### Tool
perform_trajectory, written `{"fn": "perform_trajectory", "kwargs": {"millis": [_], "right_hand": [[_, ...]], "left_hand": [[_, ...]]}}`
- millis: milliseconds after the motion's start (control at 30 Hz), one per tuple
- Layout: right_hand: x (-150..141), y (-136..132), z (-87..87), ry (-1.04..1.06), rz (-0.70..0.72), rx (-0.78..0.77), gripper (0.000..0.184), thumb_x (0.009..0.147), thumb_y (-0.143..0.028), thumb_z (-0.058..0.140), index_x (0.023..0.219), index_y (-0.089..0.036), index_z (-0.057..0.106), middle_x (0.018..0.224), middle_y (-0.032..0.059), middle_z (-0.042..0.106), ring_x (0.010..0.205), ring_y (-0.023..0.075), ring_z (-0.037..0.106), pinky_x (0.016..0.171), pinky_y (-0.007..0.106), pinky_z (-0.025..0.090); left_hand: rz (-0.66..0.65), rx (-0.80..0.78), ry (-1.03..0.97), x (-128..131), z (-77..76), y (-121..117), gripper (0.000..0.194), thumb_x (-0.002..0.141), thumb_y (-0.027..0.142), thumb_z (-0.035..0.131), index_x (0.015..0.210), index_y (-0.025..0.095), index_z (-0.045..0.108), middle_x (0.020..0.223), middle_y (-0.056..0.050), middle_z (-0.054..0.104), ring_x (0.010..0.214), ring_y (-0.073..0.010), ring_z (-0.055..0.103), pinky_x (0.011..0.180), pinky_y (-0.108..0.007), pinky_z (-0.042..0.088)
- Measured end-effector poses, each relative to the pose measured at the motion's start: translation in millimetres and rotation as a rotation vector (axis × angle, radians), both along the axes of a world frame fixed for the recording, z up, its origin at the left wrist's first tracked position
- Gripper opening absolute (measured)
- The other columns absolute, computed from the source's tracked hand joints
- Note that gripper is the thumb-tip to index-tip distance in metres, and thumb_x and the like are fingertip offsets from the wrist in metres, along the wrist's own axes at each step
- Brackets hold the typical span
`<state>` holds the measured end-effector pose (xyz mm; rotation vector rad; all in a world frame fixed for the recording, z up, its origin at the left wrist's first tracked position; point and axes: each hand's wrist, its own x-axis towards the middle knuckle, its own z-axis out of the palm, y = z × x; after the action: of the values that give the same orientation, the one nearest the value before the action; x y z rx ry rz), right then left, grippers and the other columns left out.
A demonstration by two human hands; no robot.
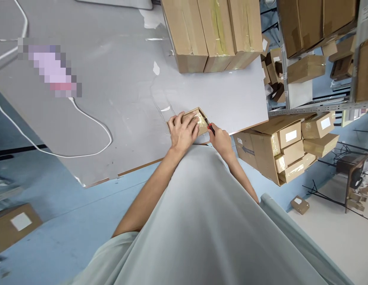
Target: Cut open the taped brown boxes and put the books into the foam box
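"Grey counter, wide and scuffed. What stands on it?"

"Three long brown cartons side by side at the far edge. Past the counter's right end, a big open carton holds smaller boxes."

"And the small taped box?"

"On the counter's near edge, between the hands. The left hand lies open across its top, fingers spread; the right hand is closed around a red-and-black tool, its dark end at the box's right side."

"So which step is this?"

"I'd judge it's work on the box's taped edge, perhaps a cut. The next move calls for a steady box and fingers clear of the tool."

"Any brands?"

"None I can read. The open carton has a dark printed arrow; the white label on a box inside it is too small to read."
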<state>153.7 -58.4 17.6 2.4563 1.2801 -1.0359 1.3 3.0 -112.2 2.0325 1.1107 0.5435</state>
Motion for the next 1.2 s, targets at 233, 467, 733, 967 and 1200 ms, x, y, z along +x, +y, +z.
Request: {"fn": "perform_trajectory", "kwargs": {"millis": [233,467,733,967,1200], "right_hand": [[2.2,-20.8,15.2,-0.064,0.034,-0.046,0.054,0.126,-0.034,0.039,0.179,-0.024,0.05,0.138,0.0143,0.087,0.127,0.0327,0.082,0.108,0.04,0.06],[-5.3,-18.2,18.6,-0.081,0.078,-0.089,0.056,0.127,-0.034,0.037,0.181,-0.023,0.046,0.133,0.0179,0.087,0.125,0.0336,0.083,0.108,0.042,0.06],[57.8,-13.7,-81.1,-0.052,-0.184,0.177,0.054,0.125,-0.04,0.026,0.162,-0.017,0.059,0.139,0.0192,0.082,0.126,0.0339,0.079,0.106,0.039,0.06],[76.2,13.0,-168.2,-0.182,-0.171,0.074,0.061,0.111,-0.017,0.044,0.17,-0.002,0.048,0.16,0.0353,0.063,0.145,0.0377,0.067,0.12,0.045,0.053],[14.5,18.9,-151.9,0.209,-0.035,0.213,0.055,0.12,-0.031,0.038,0.165,-0.006,0.058,0.148,0.0287,0.076,0.133,0.0313,0.076,0.111,0.044,0.063]], "left_hand": [[-0.015,0.03,0.005,-3.6,-3.4,-3.8,0.038,0.115,0.045,0.058,0.143,0.033,0.081,0.165,-0.009,0.072,0.163,-0.0444,0.052,0.135,-0.074,0.027],[-0.026,0.015,0.006,-4.6,-1.4,-2.4,0.039,0.114,0.045,0.059,0.144,0.035,0.081,0.166,-0.009,0.072,0.165,-0.0444,0.052,0.137,-0.074,0.026],[0.052,0.005,0.037,-79.5,-13.7,3.3,0.058,0.109,0.059,0.06,0.159,0.031,0.071,0.179,-0.018,0.057,0.169,-0.0421,0.05,0.144,-0.069,0.027],[0.276,-0.018,0.166,-181.4,-27.5,-7.6,0.064,0.111,0.063,0.048,0.16,0.028,0.072,0.177,-0.022,0.055,0.162,-0.0416,0.056,0.135,-0.063,0.043],[0.642,-0.162,0.023,-195.0,2.9,-30.3,0.056,0.116,0.059,0.043,0.133,0.023,0.083,0.128,-0.016,0.081,0.113,-0.0295,0.078,0.1,-0.043,0.065]]}}
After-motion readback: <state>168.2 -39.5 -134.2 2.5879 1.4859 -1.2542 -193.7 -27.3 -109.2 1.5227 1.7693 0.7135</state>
